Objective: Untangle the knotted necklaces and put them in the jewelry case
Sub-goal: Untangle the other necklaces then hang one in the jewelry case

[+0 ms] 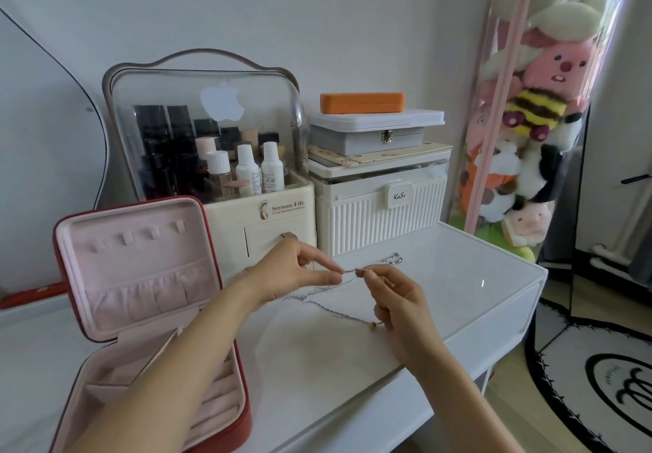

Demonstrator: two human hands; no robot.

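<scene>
Head view: both hands pinch the thin silver knotted necklace chains [352,272] above the white glossy tabletop [458,276]; untangling not yet done.

Left hand [300,269] pinches the chain between thumb and forefinger, other fingers loosely curled; right hand [398,297] pinches it likewise just beside, the two pinches nearly touching; the short taut span between them runs left-right; slack loops trail away to a small silver clasp cluster [394,259] behind and a small amber bead [372,325] below the right hand; the knot seems to sit at the pinch, though too fine to confirm; red open jewelry case with pink lining [148,276] lies to the left, nearer the left hand; legible writing: "Serious Life" on the cream cosmetics organiser [261,219]; "KaS" on the ribbed cream storage box [381,219].
</scene>
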